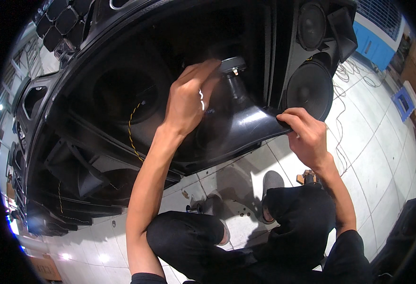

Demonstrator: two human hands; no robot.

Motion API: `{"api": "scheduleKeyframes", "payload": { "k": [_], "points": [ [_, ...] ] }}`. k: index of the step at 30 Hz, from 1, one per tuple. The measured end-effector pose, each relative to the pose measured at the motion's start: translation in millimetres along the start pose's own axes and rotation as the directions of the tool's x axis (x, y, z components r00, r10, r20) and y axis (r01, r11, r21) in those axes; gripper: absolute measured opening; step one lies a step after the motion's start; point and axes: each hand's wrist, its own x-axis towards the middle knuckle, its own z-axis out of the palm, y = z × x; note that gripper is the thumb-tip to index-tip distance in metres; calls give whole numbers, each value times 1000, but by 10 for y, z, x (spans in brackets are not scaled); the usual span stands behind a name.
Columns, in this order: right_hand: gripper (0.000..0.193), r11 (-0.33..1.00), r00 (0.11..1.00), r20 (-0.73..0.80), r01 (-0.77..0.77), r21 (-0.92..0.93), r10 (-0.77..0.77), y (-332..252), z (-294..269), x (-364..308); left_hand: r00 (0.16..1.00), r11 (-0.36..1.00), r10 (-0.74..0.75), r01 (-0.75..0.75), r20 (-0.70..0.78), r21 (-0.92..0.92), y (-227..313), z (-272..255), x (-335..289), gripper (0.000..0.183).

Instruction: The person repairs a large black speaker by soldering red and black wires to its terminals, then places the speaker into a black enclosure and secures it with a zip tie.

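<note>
A glossy black speaker horn (253, 120) with a round compression driver (233, 64) at its narrow top end stands tilted in front of the open black speaker cabinet (189, 28). My right hand (306, 135) pinches the horn's flared right corner between thumb and fingers. Beside the driver is my left hand (186, 102), raised with bent fingers. Motion smears those fingertips, so I cannot tell whether they grip the driver. A small bright strip shows along the left hand's edge. From the cabinet's dark inside, a twisted yellow-and-black wire (131, 125) hangs left of my left forearm.
Another cabinet with a round woofer (308, 90) stands at the right. A loose horn (73, 165) lies at the left. Thin cables (340, 128) trail over the tiled floor (378, 156). A small wooden-and-metal object (307, 177) and a shiny metal piece (194, 208) lie near my feet.
</note>
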Motion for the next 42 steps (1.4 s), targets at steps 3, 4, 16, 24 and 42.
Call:
{"api": "scheduleKeyframes", "payload": {
  "k": [3, 4, 16, 24, 42],
  "points": [
    [39, 998, 999, 5, 54, -44, -54, 6, 86, -92, 999, 999, -44, 44, 21, -11, 9, -23, -34, 35],
    [38, 996, 998, 6, 67, -62, -66, -18, 79, -81, 999, 999, -42, 42, 20, -9, 10, -27, -35, 34],
    [25, 993, 995, 48, 87, -82, -83, -67, 60, -65, 998, 998, -53, 53, 22, -19, -3, -50, -74, 35],
    [34, 993, 996, 46, 86, -83, -82, -92, 63, -93, 999, 999, -48, 48, 5, -17, -8, -41, -102, 35],
    [54, 999, 993, 114, 43, -34, -39, -99, 50, -179, 999, 998, -53, 53, 10, -20, 5, -67, -129, 41]
  ]
}}
